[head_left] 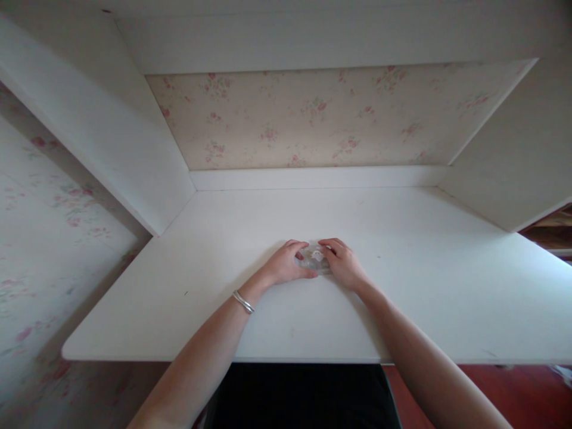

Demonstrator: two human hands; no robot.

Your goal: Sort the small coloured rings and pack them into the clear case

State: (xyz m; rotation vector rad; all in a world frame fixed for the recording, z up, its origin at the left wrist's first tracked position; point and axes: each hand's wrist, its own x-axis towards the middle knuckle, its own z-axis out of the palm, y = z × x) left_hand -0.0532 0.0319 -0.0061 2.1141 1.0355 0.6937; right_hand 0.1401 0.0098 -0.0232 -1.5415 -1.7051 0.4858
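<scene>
Hands: the left hand (pixel 286 264) and the right hand (pixel 343 262) meet at the middle of the white laminate worktop (pixel 402 286), fingers curled in from both sides and pinched on a small clear plastic piece with a white centre (pixel 316 257).
Object: it sits between the fingertips, low on the worktop or resting on it — too small and glassy to tell its make or whether it is lifted.
Risk: judged from the grip, a small, slick piece held only at the fingertips could slip free and skid across the smooth surface; its pale colour would make it hard to spot.
Wrist: a thin silver metal bangle (pixel 243 302) rides the left wrist — it might scrape the board.
Surroundings: floral beige wallpaper (pixel 313 119) behind, white side panels (pixel 111 137) flanking.
Obstruction: nothing lies beside the hands.
</scene>
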